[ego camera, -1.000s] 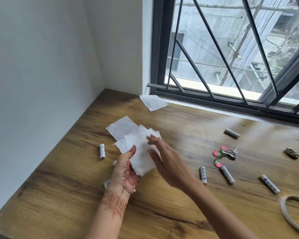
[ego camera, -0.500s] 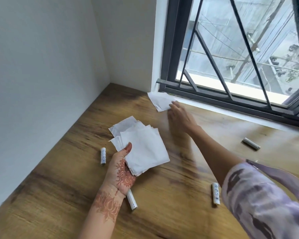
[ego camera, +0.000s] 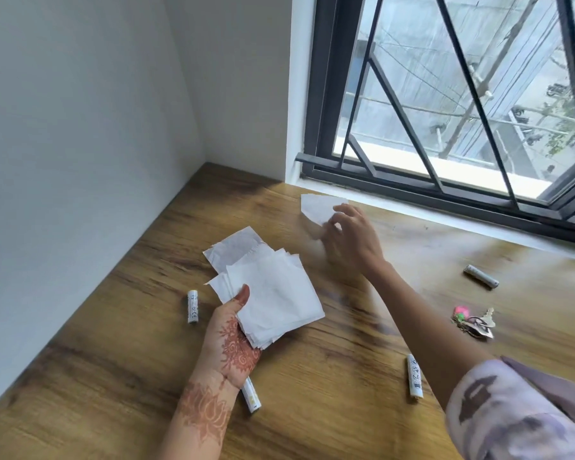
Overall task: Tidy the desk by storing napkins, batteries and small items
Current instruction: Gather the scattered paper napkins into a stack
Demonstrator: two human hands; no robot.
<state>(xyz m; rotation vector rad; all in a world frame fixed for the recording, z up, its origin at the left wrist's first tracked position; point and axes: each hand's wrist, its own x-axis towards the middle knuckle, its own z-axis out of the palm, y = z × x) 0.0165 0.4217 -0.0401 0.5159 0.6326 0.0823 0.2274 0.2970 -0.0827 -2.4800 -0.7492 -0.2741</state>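
Mostly the view is filled by a wooden desk point(ego camera: 346, 376) set into a corner, with white walls point(ego camera: 80, 127) to the left and a black-framed barred window point(ego camera: 445, 94) along the far edge. A person's two arms reach in from below, the right one in a pale patterned sleeve point(ego camera: 512, 416).

The left hand point(ego camera: 233, 340), decorated with henna, holds a fanned stack of white napkins point(ego camera: 273, 300) just above the middle of the desk, thumb on top and fingers hidden underneath.

The right hand point(ego camera: 349, 237) is stretched well apart from it, toward the window. Its bent fingers are on the near edge of a lone napkin point(ego camera: 316, 205) lying by the sill. Blur hides whether they pinch it.

Four white batteries lie loose on the wood:
- left battery point(ego camera: 192, 306), beside the stack
- near battery point(ego camera: 250, 398), partly under the left wrist
- middle battery point(ego camera: 414, 376), by the right forearm
- far battery point(ego camera: 481, 276), at the right

A bunch of keys point(ego camera: 473, 322) with a pink tag lies right of the forearm.
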